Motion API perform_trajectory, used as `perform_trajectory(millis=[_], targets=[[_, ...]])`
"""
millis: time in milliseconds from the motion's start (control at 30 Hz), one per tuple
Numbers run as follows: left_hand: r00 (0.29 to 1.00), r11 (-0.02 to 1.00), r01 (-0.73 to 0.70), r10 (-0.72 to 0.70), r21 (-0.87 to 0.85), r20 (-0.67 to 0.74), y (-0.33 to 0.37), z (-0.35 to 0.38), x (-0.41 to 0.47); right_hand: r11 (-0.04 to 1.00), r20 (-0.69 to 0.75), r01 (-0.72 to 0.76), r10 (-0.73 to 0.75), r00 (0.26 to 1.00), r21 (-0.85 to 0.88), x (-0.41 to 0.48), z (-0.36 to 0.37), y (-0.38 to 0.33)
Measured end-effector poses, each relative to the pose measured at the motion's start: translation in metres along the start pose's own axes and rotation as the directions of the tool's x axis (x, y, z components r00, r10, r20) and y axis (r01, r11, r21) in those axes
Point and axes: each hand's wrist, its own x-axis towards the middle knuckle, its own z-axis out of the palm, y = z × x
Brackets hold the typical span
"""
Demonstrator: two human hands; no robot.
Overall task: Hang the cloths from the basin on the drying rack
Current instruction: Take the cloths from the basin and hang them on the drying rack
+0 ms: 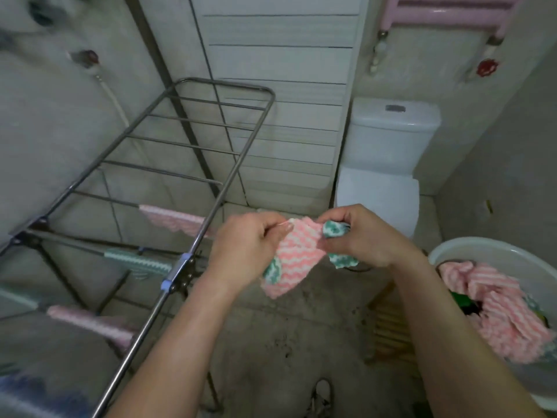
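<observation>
Both forearms enter from the bottom edge, elbows cut off. Between them, low on the floor (286, 342), a shoe (322, 393) is only partly visible and blurred.

The left hand (244, 248) has its grip closed on the upper corner of a pink-and-white cloth (297, 257), thumb against curled fingers. The right hand (361, 236) has its grip closed on the opposite side of the same cloth, together with bunched green-and-white fabric (336, 230). More green-and-white fabric shows below each hand. Whether it is one piece or several cannot be determined, as the hands cover the joins. The cloth hangs in the air between the hands, just beside the near rail of the drying rack (237, 164) and not touching it.

Three cloths already lie over the rack's bars: a pink one (174, 221), a green one (138, 260) and a second pink one (90, 322), all blurred. The rack's lower left portion is cut off.

The basin (482, 244) stands at the right, partly out of frame, holding a heap of pink striped cloths (506, 321) with a dark green item half buried. Slatted wood (388, 321) beneath it is hard to identify. A toilet (388, 164) stands behind.
</observation>
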Motion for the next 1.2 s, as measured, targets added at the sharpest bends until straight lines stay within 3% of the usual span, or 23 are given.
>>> perform_trajectory(millis=[100,133,200,233,300,333,367,433,500,600,700,867,1067,1200], targets=[[0.982,0.995,0.011,0.008,0.102,-0.189,-0.017,-0.04,-0.034,0.931,-0.024,0.062,-0.076,0.997,-0.359,0.011,0.036,-0.028],[0.977,0.998,0.049,-0.038,0.046,-0.209,-0.021,-0.048,-0.04,0.868,-0.017,0.069,-0.089,0.996,-0.492,0.013,0.042,-0.034],[0.966,0.988,0.125,-0.142,-0.09,-0.216,-0.033,-0.067,-0.056,0.796,-0.007,0.071,-0.095,0.995,-0.601,0.015,0.059,-0.051],[0.961,0.982,0.146,-0.169,-0.119,-0.218,-0.043,-0.079,-0.067,0.836,0.006,0.08,-0.091,0.996,-0.543,0.016,0.068,-0.063],[0.962,0.975,0.167,-0.194,-0.147,-0.193,-0.056,-0.098,-0.083,0.98,0.069,0.112,-0.102,0.992,-0.164,0.014,0.084,-0.086],[0.967,0.97,0.167,-0.197,-0.178,-0.162,-0.06,-0.104,-0.089,0.99,0.133,0.139,-0.138,0.981,-0.001,0.013,0.094,-0.098],[0.971,0.961,0.173,-0.203,-0.218,-0.124,-0.064,-0.111,-0.096,0.98,0.218,0.192,-0.2,0.955,0.056,0.015,0.108,-0.108],[0.978,0.939,0.17,-0.198,-0.3,-0.065,-0.071,-0.122,-0.109,0.956,0.389,0.295,-0.268,0.882,-0.01,0.019,0.143,-0.124],[0.969,0.929,0.176,-0.222,-0.326,-0.11,-0.083,-0.144,-0.133,0.94,0.476,0.34,-0.283,0.833,-0.036,0.024,0.189,-0.138],[0.943,0.921,0.247,-0.3,-0.302,-0.143,-0.101,-0.179,-0.172,0.907,0.486,0.41,-0.316,0.815,-0.098,0.028,0.232,-0.154],[0.929,0.924,0.352,-0.365,-0.146,-0.069,-0.118,-0.205,-0.207,0.884,0.477,0.448,-0.34,0.811,-0.131,0.03,0.249,-0.17],[0.823,0.86,0.499,-0.51,-0.108,-0.252,-0.139,-0.233,-0.277,0.888,0.53,0.457,-0.406,0.744,0.038,0.027,0.291,-0.198],[0.599,0.718,0.5,-0.691,-0.485,-0.405,-0.126,-0.244,-0.348,0.922,0.704,0.358,-0.352,0.617,0.147,0.025,0.341,-0.205],[0.597,0.632,0.332,-0.715,-0.7,-0.363,-0.113,-0.239,-0.393,0.945,0.839,0.183,-0.324,0.437,0.269,0.02,0.357,-0.211]])
